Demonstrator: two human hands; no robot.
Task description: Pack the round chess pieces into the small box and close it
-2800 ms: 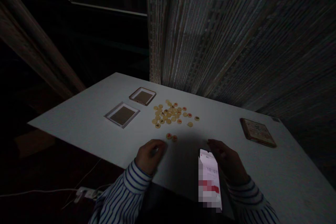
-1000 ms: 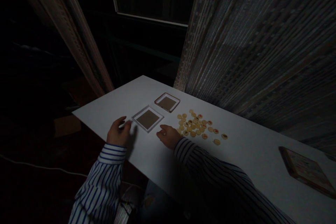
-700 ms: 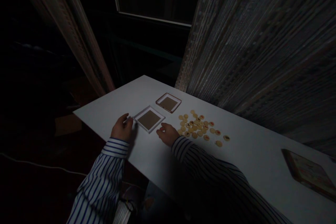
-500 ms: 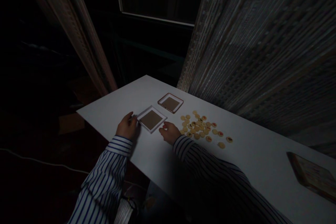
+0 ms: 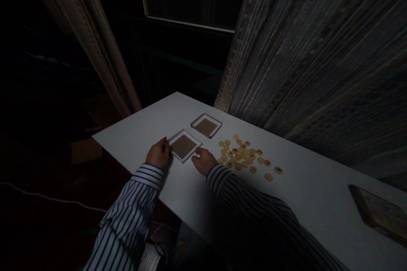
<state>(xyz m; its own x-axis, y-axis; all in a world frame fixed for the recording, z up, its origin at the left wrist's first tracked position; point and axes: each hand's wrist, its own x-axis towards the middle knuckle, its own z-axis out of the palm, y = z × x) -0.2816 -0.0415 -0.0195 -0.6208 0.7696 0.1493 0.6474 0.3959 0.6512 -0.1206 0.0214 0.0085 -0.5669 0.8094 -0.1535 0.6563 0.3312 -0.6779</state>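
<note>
White tabletop (image 5: 140, 135) under low light, and we had a pale-rimmed tray (image 5: 183, 146) bracketed on two sides

Closest to us, striped sleeves (image 5: 130, 207) framed the play; out wide on the right lay a flat printed box (image 5: 381, 209), cut off by the edge of view. Then the action! Our left hand (image 5: 158, 154) was at the tray's left side, fingers curved against the rim or just beside it. Our right hand (image 5: 203, 161) stood opposite, fingers bent, thumb at the right corner. Hands apart from each other, then, with the tray between them and slightly beyond. Clamped on it? We could not tell; the gloom hid any firm grip.

We judged the step in hand to be taking hold of that tray from both sides. The next move, by our reckoning, called for even pressure on both rims and a level tray.

Just right of our right hand, round discs (image 5: 241, 150) lay loosely spread, some marked red or black, the nearest partly hidden by the hand. Farther up, near the pale-rimmed one but apart, sat a dark-edged tray (image 5: 206, 126). Past the table, a corded curtain (image 5: 302, 51) hung to the right, and deepest of all, a window frame (image 5: 190, 24) drew one thin line across the dark.
</note>
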